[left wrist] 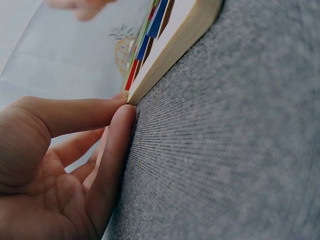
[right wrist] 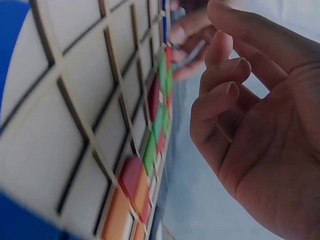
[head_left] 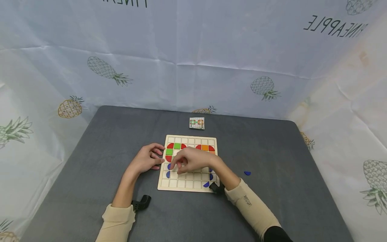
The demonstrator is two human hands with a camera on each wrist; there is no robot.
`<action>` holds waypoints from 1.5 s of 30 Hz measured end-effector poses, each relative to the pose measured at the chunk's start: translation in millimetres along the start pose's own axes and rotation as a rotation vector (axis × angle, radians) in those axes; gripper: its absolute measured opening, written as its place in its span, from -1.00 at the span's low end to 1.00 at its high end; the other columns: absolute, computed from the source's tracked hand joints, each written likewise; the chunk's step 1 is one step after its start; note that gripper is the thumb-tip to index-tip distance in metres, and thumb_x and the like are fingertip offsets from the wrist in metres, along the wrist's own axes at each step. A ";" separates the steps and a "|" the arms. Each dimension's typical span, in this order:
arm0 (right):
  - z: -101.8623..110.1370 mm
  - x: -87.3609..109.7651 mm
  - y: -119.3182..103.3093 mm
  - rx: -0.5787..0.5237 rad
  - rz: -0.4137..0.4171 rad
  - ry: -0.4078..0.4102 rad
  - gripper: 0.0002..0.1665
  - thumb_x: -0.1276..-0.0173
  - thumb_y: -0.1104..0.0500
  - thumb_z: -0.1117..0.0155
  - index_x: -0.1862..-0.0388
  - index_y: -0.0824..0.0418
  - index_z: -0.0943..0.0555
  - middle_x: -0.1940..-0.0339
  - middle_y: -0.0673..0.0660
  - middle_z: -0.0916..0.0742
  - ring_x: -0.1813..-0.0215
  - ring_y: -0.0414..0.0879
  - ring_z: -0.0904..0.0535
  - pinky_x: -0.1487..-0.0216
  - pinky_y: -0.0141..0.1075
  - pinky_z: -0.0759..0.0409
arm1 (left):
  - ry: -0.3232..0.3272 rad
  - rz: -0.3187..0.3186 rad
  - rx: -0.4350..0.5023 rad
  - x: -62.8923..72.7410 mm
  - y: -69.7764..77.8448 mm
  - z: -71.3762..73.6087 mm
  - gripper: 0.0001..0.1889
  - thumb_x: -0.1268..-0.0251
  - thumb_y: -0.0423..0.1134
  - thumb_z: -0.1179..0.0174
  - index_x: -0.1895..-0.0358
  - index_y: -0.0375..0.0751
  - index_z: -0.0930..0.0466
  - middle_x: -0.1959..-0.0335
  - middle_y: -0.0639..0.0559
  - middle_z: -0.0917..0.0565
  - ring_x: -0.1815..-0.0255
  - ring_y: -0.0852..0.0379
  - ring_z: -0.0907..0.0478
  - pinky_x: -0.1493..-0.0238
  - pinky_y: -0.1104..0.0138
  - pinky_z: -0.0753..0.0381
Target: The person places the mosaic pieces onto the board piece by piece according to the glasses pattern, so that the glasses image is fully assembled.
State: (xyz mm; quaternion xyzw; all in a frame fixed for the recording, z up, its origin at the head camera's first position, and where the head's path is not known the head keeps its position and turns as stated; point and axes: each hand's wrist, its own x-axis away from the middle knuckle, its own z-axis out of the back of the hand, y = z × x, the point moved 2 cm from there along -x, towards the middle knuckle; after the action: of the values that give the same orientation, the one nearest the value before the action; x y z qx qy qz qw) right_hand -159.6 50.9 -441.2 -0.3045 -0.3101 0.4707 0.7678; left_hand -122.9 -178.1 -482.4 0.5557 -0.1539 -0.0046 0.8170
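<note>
A pale wooden grid board (head_left: 184, 184) lies on the grey table with flat coloured pieces in its cells. My left hand (head_left: 147, 157) rests at its left edge, thumb and forefinger tips touching the rim. My right hand (head_left: 193, 159) is over the board's middle, forefinger pointing down beside a blue piece (head_left: 169, 166) in the left column, other fingers loosely bent. No piece shows between its fingers in the right wrist view. Red rounded pieces (head_left: 168, 158) and green squares (head_left: 177, 146) sit upper left; red pieces and an orange square (head_left: 205, 147) sit upper right.
A small printed card (head_left: 197, 123) lies beyond the board. One blue half-round piece (head_left: 247, 173) lies on the grey table (head_left: 272, 201) to the right. Another blue piece (head_left: 206, 184) is at the board's lower right, near the right wrist's black camera (head_left: 216, 188).
</note>
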 end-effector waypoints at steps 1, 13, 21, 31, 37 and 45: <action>2.1 4.4 0.5 -0.008 -0.001 0.010 -0.74 -0.48 0.23 -0.49 -0.11 0.13 -0.83 0.31 -0.06 -0.74 0.44 -0.26 -0.47 0.34 -0.47 -0.47 | 0.003 0.002 -0.004 -0.4 -0.3 -0.1 -0.51 -0.39 -0.45 -0.42 -0.35 -0.37 -0.56 0.01 -0.27 -0.59 0.28 0.14 -0.62 0.34 0.22 -0.87; 21.3 81.7 15.9 -0.027 -0.084 0.152 -0.70 -0.48 0.14 -0.53 -0.12 0.19 -0.81 0.28 -0.04 -0.73 0.32 -0.22 -0.54 0.30 -0.42 -0.54 | 0.021 0.020 -0.020 -2.3 -3.0 -0.4 -0.51 -0.39 -0.47 -0.41 -0.35 -0.34 -0.56 0.02 -0.25 -0.57 0.25 0.08 -0.61 0.33 0.24 -0.86; 23.7 133.6 33.9 -0.043 -0.181 0.248 -0.73 -0.45 0.17 -0.55 -0.09 0.17 -0.82 0.29 -0.02 -0.73 0.46 -0.28 -0.47 0.44 -0.43 -0.48 | 0.027 0.020 -0.017 -1.9 -4.5 -0.1 -0.50 -0.39 -0.47 -0.42 -0.35 -0.33 -0.56 0.02 -0.24 -0.57 0.26 0.08 -0.62 0.33 0.24 -0.87; 16.4 190.2 56.9 -0.051 -0.256 0.318 -0.68 -0.46 0.08 -0.56 -0.12 0.14 -0.80 0.21 -0.05 -0.73 0.44 -0.31 -0.49 0.40 -0.41 -0.56 | 0.026 0.018 -0.012 -1.5 -4.9 -1.5 -0.50 -0.39 -0.48 -0.42 -0.35 -0.34 -0.56 0.03 -0.23 -0.57 0.26 0.08 -0.62 0.33 0.24 -0.86; 8.9 221.8 71.2 -0.062 -0.301 0.355 -0.68 -0.43 0.10 -0.58 -0.11 0.14 -0.80 0.19 0.03 -0.74 0.44 -0.30 -0.51 0.40 -0.41 -0.58 | 0.023 0.014 -0.010 -0.8 -3.3 -2.1 -0.50 -0.39 -0.48 -0.41 -0.35 -0.34 -0.56 0.03 -0.23 -0.57 0.26 0.08 -0.62 0.34 0.25 -0.86; 3.5 244.4 84.7 -0.023 -0.347 0.411 -0.65 -0.40 0.11 -0.60 -0.11 0.15 -0.80 0.17 0.09 -0.76 0.43 -0.31 -0.52 0.40 -0.39 -0.57 | 0.023 0.019 -0.013 0.7 -2.4 -2.3 -0.51 -0.40 -0.47 -0.40 -0.36 -0.34 -0.56 0.02 -0.25 -0.57 0.25 0.07 -0.62 0.33 0.25 -0.86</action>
State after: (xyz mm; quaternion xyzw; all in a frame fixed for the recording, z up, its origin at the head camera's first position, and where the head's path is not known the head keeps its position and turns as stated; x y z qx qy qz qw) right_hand -118.4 305.7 -457.0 -0.3445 -0.2007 0.2570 0.8803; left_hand -121.3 -177.1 -485.1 0.5489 -0.1499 0.0084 0.8223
